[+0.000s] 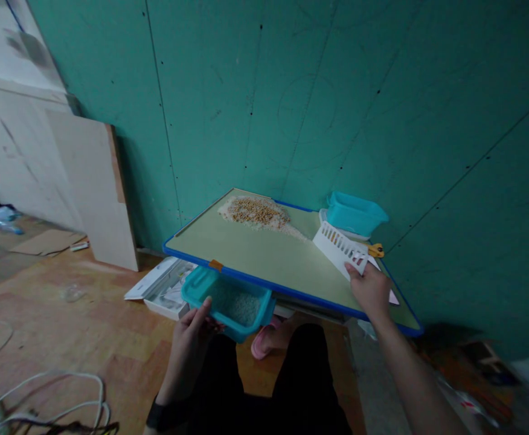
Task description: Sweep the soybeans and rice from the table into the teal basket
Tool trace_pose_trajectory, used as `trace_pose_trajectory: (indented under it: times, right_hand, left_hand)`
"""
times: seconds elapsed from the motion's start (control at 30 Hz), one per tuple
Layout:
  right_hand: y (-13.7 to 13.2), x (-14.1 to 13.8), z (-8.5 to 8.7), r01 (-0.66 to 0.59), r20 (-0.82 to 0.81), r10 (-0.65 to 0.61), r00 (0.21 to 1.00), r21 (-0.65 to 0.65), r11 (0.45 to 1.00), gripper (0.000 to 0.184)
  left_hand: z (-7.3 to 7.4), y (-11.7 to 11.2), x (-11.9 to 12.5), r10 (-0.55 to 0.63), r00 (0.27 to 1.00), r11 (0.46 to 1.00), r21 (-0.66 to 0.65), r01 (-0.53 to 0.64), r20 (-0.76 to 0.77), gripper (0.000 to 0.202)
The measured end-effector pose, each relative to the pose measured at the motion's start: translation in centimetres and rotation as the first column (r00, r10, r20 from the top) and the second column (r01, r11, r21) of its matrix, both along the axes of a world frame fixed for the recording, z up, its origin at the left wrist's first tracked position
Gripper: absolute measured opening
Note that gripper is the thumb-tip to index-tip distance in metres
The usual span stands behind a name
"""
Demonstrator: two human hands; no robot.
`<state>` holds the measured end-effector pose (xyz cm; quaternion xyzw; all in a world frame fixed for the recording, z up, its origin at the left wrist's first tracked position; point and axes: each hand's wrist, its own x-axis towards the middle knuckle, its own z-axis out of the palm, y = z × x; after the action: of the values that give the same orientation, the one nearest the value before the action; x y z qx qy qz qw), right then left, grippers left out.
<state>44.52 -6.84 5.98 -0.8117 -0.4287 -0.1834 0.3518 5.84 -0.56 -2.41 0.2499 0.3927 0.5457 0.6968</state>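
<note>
My left hand point(191, 334) grips the near side of a teal plastic box point(228, 302) with white rice in it, held just below the front edge of the table. My right hand point(369, 287) rests on the table with fingers closed on the edge of a white slotted sieve tray point(339, 246). A heap of yellow beans mixed with rice point(256, 212) lies at the far side of the green tabletop point(264, 254), which has a blue rim.
A second teal box point(354, 212) sits on a white lid at the far right corner, with a small yellow object point(375, 250) beside it. On the floor lie an open white box point(163, 289), cables point(42, 399), a leaning board point(96, 193); a pink slipper point(264, 339) shows.
</note>
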Motion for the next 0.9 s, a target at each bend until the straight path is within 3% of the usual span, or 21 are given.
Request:
trace_pose_trajectory:
  times: [0.47, 0.7, 0.9]
  right_hand:
    - [5.9, 0.8, 1.1, -0.222, -0.113, 0.221, 0.969, 0.005, 0.975, 0.03]
    - [8.6, -0.1, 1.6, -0.225, -0.191, 0.207, 0.96, -0.078, 0.971, 0.024]
    - [9.2, -0.2, 1.5, -0.244, -0.183, 0.226, 0.957, -0.082, 0.966, 0.024]
  left_hand:
    - [1.1, -0.8, 0.3, 0.026, 0.999, 1.0, -0.014, -0.026, -0.031, 0.044]
    - [1.4, -0.8, 0.3, 0.037, 0.999, 0.999, -0.035, -0.038, -0.031, 0.045]
    - [0.8, -0.6, 0.2, 0.027, 0.999, 0.999, -0.036, -0.029, -0.042, 0.047]
